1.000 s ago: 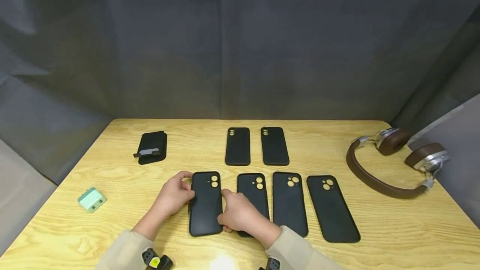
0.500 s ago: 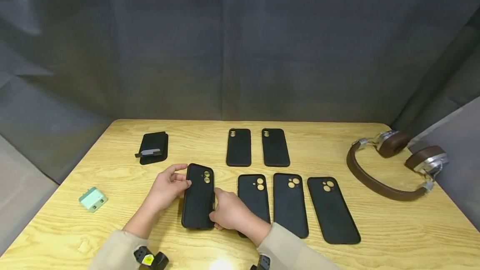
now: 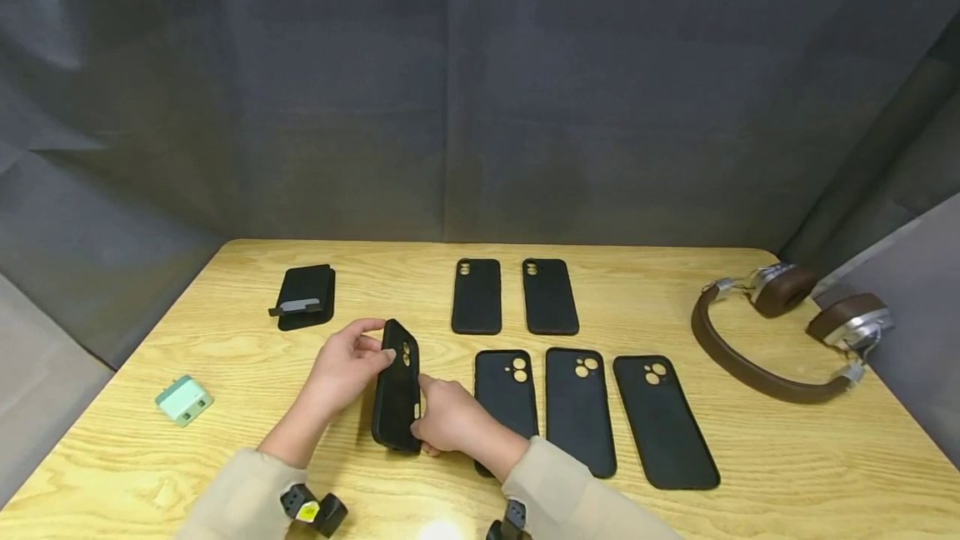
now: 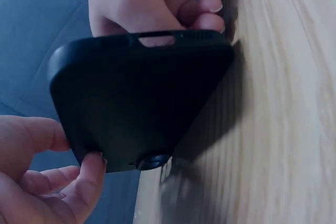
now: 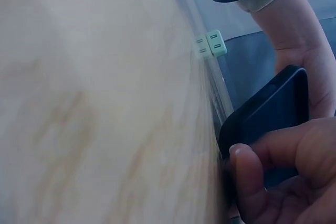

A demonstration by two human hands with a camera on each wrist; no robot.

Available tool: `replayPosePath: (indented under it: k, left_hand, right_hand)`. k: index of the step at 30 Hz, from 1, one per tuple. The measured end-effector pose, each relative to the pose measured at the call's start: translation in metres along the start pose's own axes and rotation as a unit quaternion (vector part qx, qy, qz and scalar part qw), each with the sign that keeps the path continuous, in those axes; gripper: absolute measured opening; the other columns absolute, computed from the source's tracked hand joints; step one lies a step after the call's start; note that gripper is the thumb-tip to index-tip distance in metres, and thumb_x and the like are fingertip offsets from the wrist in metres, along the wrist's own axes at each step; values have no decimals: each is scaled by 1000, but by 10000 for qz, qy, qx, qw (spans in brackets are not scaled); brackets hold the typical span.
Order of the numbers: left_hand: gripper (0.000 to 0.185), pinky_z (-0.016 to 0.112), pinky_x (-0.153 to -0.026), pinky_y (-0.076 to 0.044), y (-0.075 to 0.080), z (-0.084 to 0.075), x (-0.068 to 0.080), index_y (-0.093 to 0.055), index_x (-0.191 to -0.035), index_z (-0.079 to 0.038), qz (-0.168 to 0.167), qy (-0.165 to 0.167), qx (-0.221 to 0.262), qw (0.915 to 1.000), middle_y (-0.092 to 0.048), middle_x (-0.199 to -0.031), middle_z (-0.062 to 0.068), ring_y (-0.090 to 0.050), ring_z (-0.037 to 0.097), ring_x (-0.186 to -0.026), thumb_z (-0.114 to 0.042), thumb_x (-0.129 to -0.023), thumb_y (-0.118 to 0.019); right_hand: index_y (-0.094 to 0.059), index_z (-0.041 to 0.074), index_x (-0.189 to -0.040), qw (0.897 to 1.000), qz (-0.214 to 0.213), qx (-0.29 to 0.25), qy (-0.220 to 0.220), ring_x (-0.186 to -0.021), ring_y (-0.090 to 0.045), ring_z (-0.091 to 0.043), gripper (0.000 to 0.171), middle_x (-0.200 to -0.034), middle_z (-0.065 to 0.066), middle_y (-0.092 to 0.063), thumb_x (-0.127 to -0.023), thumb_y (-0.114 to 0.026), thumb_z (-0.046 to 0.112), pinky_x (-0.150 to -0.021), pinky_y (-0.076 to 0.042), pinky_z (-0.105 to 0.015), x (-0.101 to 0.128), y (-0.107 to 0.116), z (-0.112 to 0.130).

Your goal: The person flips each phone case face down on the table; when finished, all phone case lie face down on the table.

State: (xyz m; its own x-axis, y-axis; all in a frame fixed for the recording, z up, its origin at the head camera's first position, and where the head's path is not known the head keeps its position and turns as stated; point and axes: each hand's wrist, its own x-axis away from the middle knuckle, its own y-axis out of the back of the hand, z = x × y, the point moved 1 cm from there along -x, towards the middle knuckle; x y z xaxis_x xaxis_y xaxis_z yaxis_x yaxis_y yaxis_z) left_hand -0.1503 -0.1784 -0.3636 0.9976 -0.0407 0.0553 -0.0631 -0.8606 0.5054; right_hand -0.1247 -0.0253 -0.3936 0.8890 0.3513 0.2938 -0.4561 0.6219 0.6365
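Note:
A black phone case (image 3: 396, 390) is tilted steeply onto one long side, so it looks narrow in the head view. My left hand (image 3: 348, 369) pinches its upper left edge between thumb and fingers. Lower down, on the opposite edge, my right hand (image 3: 450, 419) grips it. In the left wrist view the case (image 4: 131, 98) shows its dark outer back, a camera ring and a port slot. Three more phone cases lie in a row to the right: the nearest case (image 3: 506, 394), a middle case (image 3: 580, 411) and an angled case (image 3: 666, 423). My right forearm partly covers the nearest one.
Two phone cases lie farther back, a left one (image 3: 476, 297) and a right one (image 3: 551, 297). A black folding stand (image 3: 306, 294) is at the back left, a mint-green charger plug (image 3: 183, 400) at the left. Brown headphones (image 3: 750, 369) lie at the table's (image 3: 787, 457) right edge.
The phone case has come up from nearly flat on the table and turned steeply on its side. Both hands have kept hold of it, shifting only slightly.

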Motion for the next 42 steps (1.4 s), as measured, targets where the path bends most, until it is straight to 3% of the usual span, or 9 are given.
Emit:
replayPosePath:
  k: [4, 10, 19, 23, 30, 32, 38, 42]
  left_hand:
    - [45, 28, -65, -48, -6, -5, -1, -50, -128, -3, 9, 10, 16, 10000, -56, -95, 14, -57, 19, -79, -10, -86, -62]
    - [45, 36, -60, -52, -20, -9, -4, -47, -130, -6, 205, 38, 651, 9977, -48, -89, 11, -54, 16, -67, -9, -87, -60]
    - [45, 28, -54, -45, -33, -10, -4, -47, -129, -8, 147, 111, 887, 9959, -44, -85, 7, -46, 15, -59, -12, -87, -63]
    - [45, 28, -52, -44, -36, -10, -2, -47, -129, -8, 108, 139, 910, 9957, -43, -86, 8, -46, 14, -58, -13, -87, -62]
    - [44, 25, -51, -44, -40, -9, -3, -44, -132, -10, -15, 109, 838, 9964, -43, -85, 7, -47, 12, -56, -13, -90, -59]
    - [44, 24, -50, -43, -41, -10, -3, -44, -133, -10, -34, 97, 806, 9967, -41, -84, 6, -46, 12, -56, -13, -91, -57]
    - [44, 25, -51, -44, -44, -10, -2, -42, -134, -11, -2, 56, 829, 9965, -40, -84, 6, -43, 13, -57, -14, -92, -56]
    - [44, 24, -51, -43, -46, -11, -2, -42, -134, -11, -1, 12, 910, 9958, -39, -82, 5, -42, 13, -56, -15, -92, -56]
  right_hand:
    - [-34, -2, -140, 10000, 36, -64, 22, -39, -55, -12, 67, -48, -2, -58, -81, -64, 3, -47, -43, -22, 0, 0, -1]
    - [-31, -2, -142, 9987, 125, -500, 14, -40, -55, -15, 69, -51, -6, -59, -81, -63, 0, -44, -44, -25, 0, 1, -5]
    - [-39, -4, -137, 9892, 347, -1415, 144, -41, -53, -14, 55, -53, -8, -57, -85, -56, -3, -43, -46, -26, 4, 3, -12]
    - [-38, -7, -136, 9795, 475, -1945, 232, -46, -54, -11, 51, -60, -9, -58, -89, -55, 4, -48, -51, -27, 11, 10, -18]
    - [-40, -6, -135, 9534, 404, -2942, 527, -64, -61, -15, 50, -80, -13, -61, -97, -48, 26, -61, -55, -33, 31, 23, -17]
    - [-41, -4, -135, 9550, 317, -2888, 593, -67, -63, -19, 53, -82, -13, -62, -96, -50, 29, -62, -55, -34, 36, 24, -14]
    - [-46, 4, -132, 9779, -29, -1937, 781, -70, -61, -19, 52, -84, -5, -63, -90, -60, 31, -59, -48, -31, 43, 24, -8]
    - [-50, 6, -124, 9813, -134, -1743, 800, -75, -58, -15, 48, -89, -4, -61, -87, -63, 32, -61, -47, -31, 43, 24, -7]
